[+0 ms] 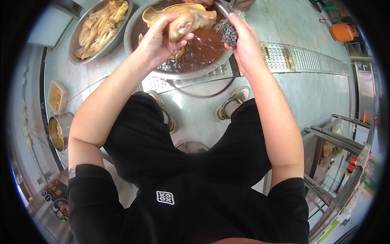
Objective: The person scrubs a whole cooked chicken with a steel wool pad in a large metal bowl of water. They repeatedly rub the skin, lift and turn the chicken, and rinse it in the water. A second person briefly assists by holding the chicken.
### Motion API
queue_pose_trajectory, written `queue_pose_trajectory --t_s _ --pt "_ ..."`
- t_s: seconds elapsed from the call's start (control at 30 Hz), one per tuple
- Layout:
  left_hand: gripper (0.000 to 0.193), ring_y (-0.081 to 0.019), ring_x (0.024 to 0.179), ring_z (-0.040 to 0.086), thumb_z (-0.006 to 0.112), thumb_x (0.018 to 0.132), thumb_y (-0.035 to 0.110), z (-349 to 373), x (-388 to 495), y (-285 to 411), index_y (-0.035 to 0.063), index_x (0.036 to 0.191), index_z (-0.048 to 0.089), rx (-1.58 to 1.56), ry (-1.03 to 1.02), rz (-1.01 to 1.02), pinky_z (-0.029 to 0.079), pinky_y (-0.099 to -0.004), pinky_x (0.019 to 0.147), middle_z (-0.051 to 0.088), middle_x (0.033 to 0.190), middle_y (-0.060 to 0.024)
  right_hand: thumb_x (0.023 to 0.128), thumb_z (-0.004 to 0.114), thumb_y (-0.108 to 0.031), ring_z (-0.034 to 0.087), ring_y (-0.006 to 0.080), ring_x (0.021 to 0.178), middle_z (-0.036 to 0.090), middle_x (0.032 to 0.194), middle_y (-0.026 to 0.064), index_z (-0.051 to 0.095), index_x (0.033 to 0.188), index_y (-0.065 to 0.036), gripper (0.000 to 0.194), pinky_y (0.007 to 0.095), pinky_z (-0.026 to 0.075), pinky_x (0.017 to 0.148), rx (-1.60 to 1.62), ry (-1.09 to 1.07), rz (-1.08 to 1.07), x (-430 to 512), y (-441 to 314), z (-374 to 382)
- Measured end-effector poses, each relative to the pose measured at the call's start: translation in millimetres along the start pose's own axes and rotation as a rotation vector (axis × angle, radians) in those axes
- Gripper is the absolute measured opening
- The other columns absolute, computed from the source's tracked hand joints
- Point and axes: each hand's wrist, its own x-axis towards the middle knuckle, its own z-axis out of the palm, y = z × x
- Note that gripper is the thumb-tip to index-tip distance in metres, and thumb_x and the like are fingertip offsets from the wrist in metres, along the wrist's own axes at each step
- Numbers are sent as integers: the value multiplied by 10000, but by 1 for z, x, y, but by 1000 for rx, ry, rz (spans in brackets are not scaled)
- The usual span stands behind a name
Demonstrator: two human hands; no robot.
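My left hand (161, 41) holds a large yellowish piece of animal meat with skin (190, 21), its thumb on top and fingers beneath. A dark steel-wool scrubber (227, 33) is gripped in my right hand (245, 42), just right of the meat and apart from it. Both hands are over a wide metal basin (179, 75) of reddish-brown water, in which another piece (177, 54) partly shows. At the upper left, a second metal basin (82, 62) holds several pale yellow pieces of the same kind. Another person's hand (201, 2) reaches the basin's far side.
A hose (202, 96) curves on the floor below the basin, by a perforated metal drain cover (304, 59). On the left stand a white plastic tub (65, 94) and a metal pot (67, 122). A metal rack (335, 138) is at the right, an orange container (341, 32) farther back.
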Motion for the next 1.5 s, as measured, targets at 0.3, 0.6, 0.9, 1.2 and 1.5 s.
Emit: queue_pose_trajectory --t_s 0.3,0.6,0.9,1.2,1.5 --pt "427 -136 760 724 601 1044 453 15 -3 -18 82 1254 629 -9 -118 -110 606 -253 653 739 992 -47 881 758 -197 687 324 1006 679 1073 152 699 1074 -25 265 376 532 909 -680 -58 -778 -6 15 9" --pt "434 -100 656 652 579 1043 508 34 -11 -25 87 1099 674 362 137 -91 519 -229 591 688 888 -5 892 754 -185 682 194 881 710 965 89 709 1043 -9 236 315 532 806 -706 4 -797 -8 9 6" --pt "391 -78 522 528 598 1036 448 27 -6 -22 78 941 678 504 308 -44 431 -237 511 625 706 14 864 727 -220 692 323 980 688 1075 124 734 1052 -81 234 398 557 867 -1070 6 -493 -13 9 5" --pt "410 -92 545 606 622 1028 396 27 -8 -30 1 950 700 776 292 84 467 -229 494 664 719 -38 868 736 -191 674 245 894 661 995 69 738 1037 -79 202 351 550 823 -1036 -231 -759 -19 26 14" --pt "378 -99 641 621 545 1064 311 33 -8 -16 9 919 719 867 191 250 500 -277 582 693 769 -38 809 763 -154 680 253 824 679 945 87 738 971 -50 194 354 555 770 -975 -136 -835 -16 22 12"
